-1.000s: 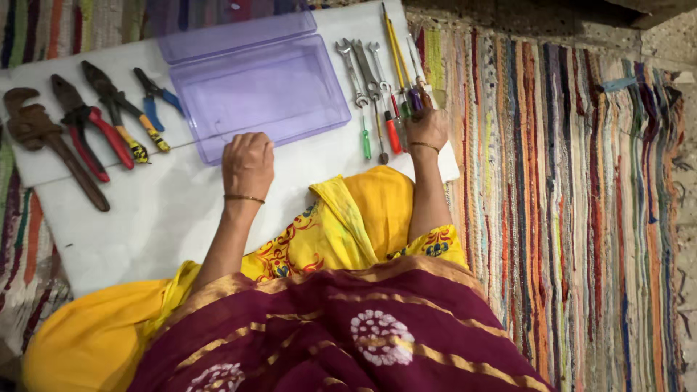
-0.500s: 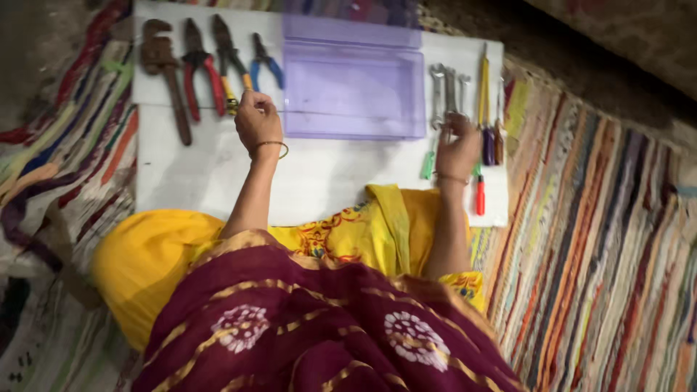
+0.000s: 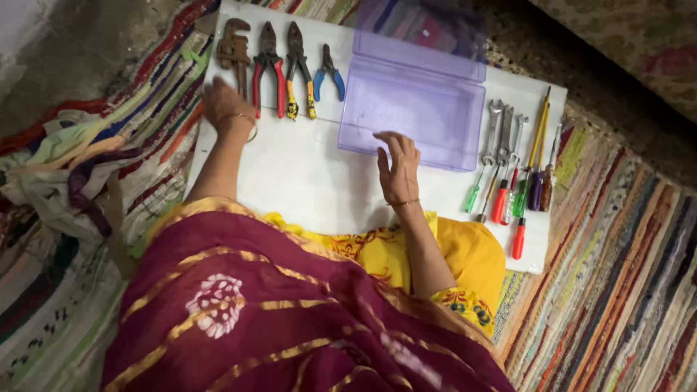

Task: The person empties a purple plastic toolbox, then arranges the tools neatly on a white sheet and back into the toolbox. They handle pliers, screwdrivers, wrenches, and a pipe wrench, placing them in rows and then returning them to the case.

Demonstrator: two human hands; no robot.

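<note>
- The left hand (image 3: 226, 104) lay near the far left corner of the white board (image 3: 305, 174), fingers loosely spread and blurred, touching or just short of the rusty pipe wrench (image 3: 234, 45); whether it gripped anything could not be told.
- The right hand (image 3: 398, 165) was open and empty, fingertips resting on the near edge of the purple plastic box (image 3: 421, 109).
- Judging by this, the step in hand was sorting tools beside the box; a next move would call for a firm close on the wrench handle.
- Beside the wrench lay red-handled pliers (image 3: 268, 65), yellow-handled pliers (image 3: 298, 65) and small blue-handled pliers (image 3: 328, 69).
- Along the right edge lay spanners (image 3: 502, 131) and screwdrivers (image 3: 526, 181).
- The box stood open, lid (image 3: 425, 33) raised, translucent; no labels showed.
</note>
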